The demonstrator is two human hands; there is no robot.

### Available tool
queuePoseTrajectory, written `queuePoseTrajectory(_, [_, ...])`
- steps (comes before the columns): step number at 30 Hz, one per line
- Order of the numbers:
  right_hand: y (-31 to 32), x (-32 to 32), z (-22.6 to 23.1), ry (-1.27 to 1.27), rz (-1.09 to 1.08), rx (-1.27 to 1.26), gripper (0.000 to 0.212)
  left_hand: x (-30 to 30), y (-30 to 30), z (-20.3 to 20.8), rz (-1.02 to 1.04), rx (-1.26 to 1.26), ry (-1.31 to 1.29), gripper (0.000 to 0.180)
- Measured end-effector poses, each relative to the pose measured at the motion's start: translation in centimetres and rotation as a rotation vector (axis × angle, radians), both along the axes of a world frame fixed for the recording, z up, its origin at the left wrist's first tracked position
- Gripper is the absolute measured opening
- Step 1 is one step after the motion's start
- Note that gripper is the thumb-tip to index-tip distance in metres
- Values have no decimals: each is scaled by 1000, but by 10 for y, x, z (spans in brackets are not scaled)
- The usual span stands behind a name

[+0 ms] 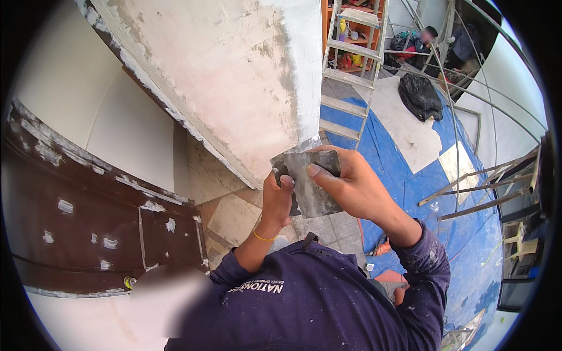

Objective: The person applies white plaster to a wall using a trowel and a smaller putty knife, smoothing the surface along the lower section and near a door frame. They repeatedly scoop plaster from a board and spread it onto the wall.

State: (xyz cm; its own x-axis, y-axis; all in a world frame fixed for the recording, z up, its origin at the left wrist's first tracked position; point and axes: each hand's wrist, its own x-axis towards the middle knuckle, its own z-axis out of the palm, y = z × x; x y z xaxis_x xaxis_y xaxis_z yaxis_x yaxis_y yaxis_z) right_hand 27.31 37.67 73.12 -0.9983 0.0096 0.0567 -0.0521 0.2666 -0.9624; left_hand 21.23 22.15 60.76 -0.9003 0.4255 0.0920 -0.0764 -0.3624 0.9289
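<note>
Both my hands hold a dark grey, rectangular sheet of sandpaper [304,190] in front of my chest. A pale, dusty band runs down its middle, and its edges look worn. My left hand [274,202] is closed on the sheet's left edge, with the thumb on its face. On the opposite side, my right hand [360,182] pinches it with the thumb on top and the fingers behind. Just beyond the sheet stands the end of a plastered wall [234,76], patchy pink and grey with a whiter strip along its right edge. What lies behind the sheet is hidden.
A stepladder [345,75] stands ahead, right of the wall. Blue tarp [404,193] covers the floor at right, with a black plastic bag [420,96] and metal poles [486,199]. Another person [413,47] is low down at the far right. A brown panel [82,222] with white patches is at left.
</note>
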Motion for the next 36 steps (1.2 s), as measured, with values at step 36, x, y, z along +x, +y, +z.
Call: queuePoseTrajectory(36, [36,-9,-20,496,-93,1015,61,-89,-30,72,-120,102,-248,48])
